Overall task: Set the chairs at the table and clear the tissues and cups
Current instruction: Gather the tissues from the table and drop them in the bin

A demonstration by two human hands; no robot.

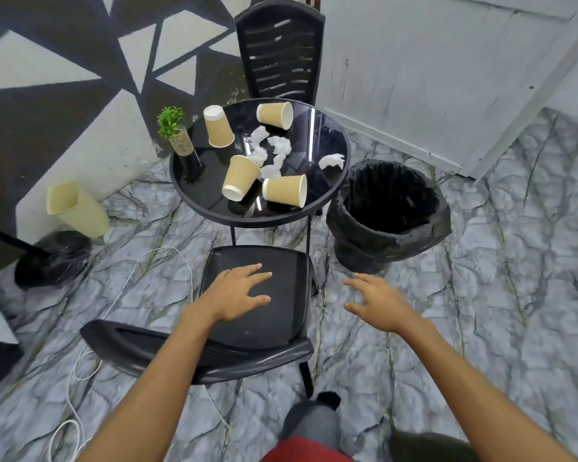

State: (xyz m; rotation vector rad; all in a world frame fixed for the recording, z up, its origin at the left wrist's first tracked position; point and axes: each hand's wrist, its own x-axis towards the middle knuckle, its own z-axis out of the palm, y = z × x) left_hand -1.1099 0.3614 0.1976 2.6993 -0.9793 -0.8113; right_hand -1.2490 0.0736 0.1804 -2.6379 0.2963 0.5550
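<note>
A round black glass table (334, 191) holds several tan paper cups: one upside down (218, 126), three on their sides (276, 115) (241, 177) (286, 190). Crumpled white tissues (279, 145) lie among the cups, one apart at the right (331, 161). A black chair (264, 315) stands in front of the table, its seat toward it. A second black chair (281, 51) stands behind the table. My left hand (241, 293) hovers open over the near chair's seat. My right hand (377, 303) is open, fingers spread, above the floor right of that chair.
A bin lined with a black bag (389, 211) stands open right of the table. A small green plant in a glass (176, 133) sits on the table's left edge. A yellow container (75, 208), a black stand base (52, 258) and a white cable (77, 368) are at the left.
</note>
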